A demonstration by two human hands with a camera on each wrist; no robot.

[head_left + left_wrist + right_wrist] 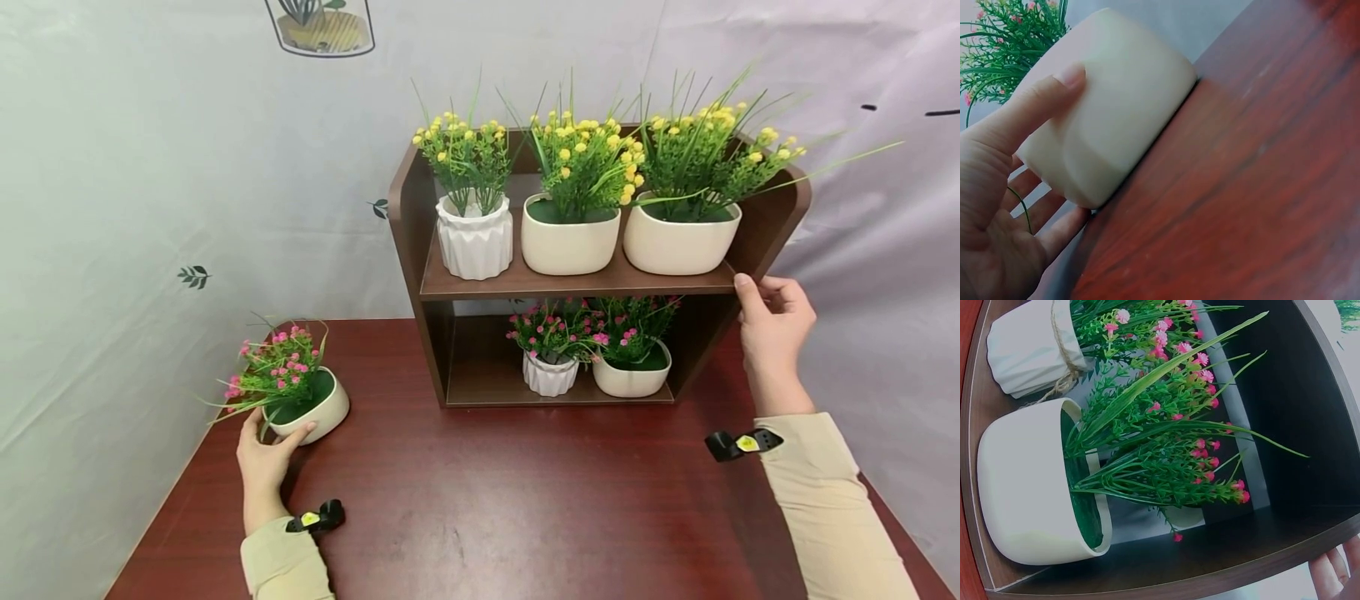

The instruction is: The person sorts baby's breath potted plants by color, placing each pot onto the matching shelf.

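At the table's left side, my left hand [264, 462] grips a cream oval pot [330, 408] of pink artificial flowers [288, 362]. In the left wrist view, the thumb [1063, 87] lies across the pot's face [1129, 81] and the fingers bend round its end; the pot's base meets the table. My right hand [780, 329] holds the right side of a brown two-tier wooden shelf [577, 287], thumb on the front edge at the upper board. Part of its fingers is hidden behind the side panel; a few fingertips [1329, 572] show in the right wrist view.
On the upper board stand a white ribbed pot [475, 242] and two cream pots [572, 250], all with yellow flowers. The lower board holds a small white pot [551, 375] and a cream pot [633, 382] with pink flowers. A patterned cloth [225, 167] hangs behind the reddish table [487, 500].
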